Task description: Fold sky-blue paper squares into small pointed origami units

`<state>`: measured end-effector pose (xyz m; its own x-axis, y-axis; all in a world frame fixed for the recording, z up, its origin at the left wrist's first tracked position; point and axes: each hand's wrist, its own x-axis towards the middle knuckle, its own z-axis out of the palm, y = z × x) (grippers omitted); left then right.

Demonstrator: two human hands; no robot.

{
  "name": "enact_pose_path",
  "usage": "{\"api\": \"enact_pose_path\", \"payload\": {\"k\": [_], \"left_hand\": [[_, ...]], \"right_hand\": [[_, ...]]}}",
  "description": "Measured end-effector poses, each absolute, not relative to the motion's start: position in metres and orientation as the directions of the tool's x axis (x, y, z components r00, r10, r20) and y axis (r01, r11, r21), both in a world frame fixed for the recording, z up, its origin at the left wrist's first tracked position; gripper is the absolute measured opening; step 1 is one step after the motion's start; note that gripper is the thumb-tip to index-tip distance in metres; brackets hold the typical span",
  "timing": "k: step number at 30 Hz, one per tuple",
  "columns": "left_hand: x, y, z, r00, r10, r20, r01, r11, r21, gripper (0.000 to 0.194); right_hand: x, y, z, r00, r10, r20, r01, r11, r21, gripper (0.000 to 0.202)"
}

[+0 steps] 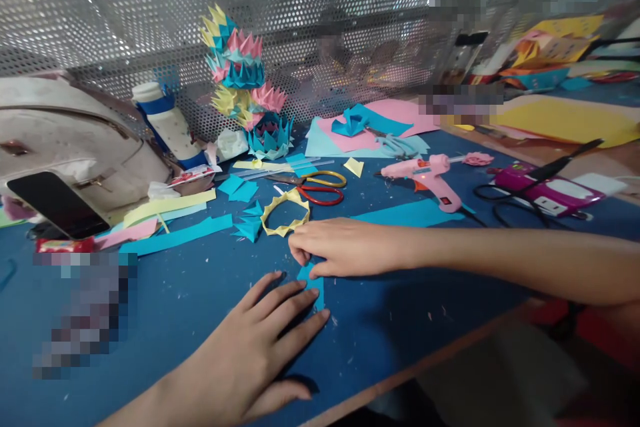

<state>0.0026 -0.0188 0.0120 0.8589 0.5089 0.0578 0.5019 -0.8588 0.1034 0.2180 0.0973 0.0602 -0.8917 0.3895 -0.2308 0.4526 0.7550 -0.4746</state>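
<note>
A small piece of blue paper lies on the blue table between my hands. My left hand is spread flat, its fingertips on the paper's left edge. My right hand has its fingers curled, with thumb and fingers pressing at the paper's top end. What it grips there is partly hidden under the hand. Just beyond the right knuckles sits a yellow folded paper ring. Folded blue paper pieces lie to its left.
Behind the ring are scissors with red and yellow handles. A pink glue gun lies at right, near a purple power strip. Stacked paper crowns, a bottle and a phone stand at back left.
</note>
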Motion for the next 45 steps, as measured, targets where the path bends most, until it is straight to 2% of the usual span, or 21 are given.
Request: {"api": "enact_pose_path", "payload": {"k": [5,10,15,21,25,28,31,33,35,41,45], "left_hand": [[0.003,-0.018,0.012,0.865,0.495,0.081,0.490,-0.868,0.076,0.071],[0.002,-0.017,0.009,0.879,0.462,0.118,0.465,-0.885,0.003,0.071],[0.001,-0.018,0.003,0.873,0.466,0.143,0.470,-0.882,0.003,0.073],[0.004,-0.018,0.011,0.883,0.454,0.117,0.463,-0.883,-0.072,0.072],[0.006,-0.018,0.015,0.880,0.455,0.138,0.467,-0.880,-0.079,0.073],[0.007,-0.018,0.012,0.848,0.477,0.233,0.485,-0.874,0.025,0.063],[0.011,-0.011,0.007,0.698,0.636,0.329,0.551,-0.770,0.321,0.031],[0.016,-0.002,0.004,0.532,0.791,0.302,0.597,-0.603,0.529,0.013],[0.021,0.008,0.001,0.448,0.850,0.277,0.636,-0.521,0.569,0.006],[0.028,0.018,0.000,0.365,0.900,0.239,0.670,-0.432,0.604,0.022],[0.025,0.015,0.001,0.370,0.895,0.250,0.680,-0.444,0.584,0.011]], "right_hand": [[0.222,0.102,0.051,-0.884,0.412,-0.220,0.462,0.698,-0.547,0.018],[0.224,0.106,0.048,-0.887,0.415,-0.200,0.452,0.702,-0.550,0.011],[0.217,0.105,0.056,-0.869,0.425,-0.252,0.493,0.708,-0.507,0.006],[0.214,0.101,0.060,-0.853,0.443,-0.277,0.522,0.694,-0.497,0.001],[0.222,0.100,0.049,-0.854,0.478,-0.205,0.502,0.656,-0.564,0.019],[0.230,0.099,0.039,-0.838,0.515,-0.182,0.506,0.606,-0.613,0.007],[0.235,0.095,0.030,-0.833,0.542,-0.111,0.484,0.617,-0.620,0.004],[0.238,0.092,0.025,-0.835,0.548,-0.042,0.456,0.648,-0.609,0.004],[0.241,0.090,0.021,-0.841,0.541,0.031,0.419,0.685,-0.596,0.004],[0.247,0.086,0.009,-0.841,0.497,0.212,0.306,0.762,-0.571,0.004],[0.251,0.086,0.004,-0.843,0.450,0.295,0.236,0.802,-0.549,0.007]]}}
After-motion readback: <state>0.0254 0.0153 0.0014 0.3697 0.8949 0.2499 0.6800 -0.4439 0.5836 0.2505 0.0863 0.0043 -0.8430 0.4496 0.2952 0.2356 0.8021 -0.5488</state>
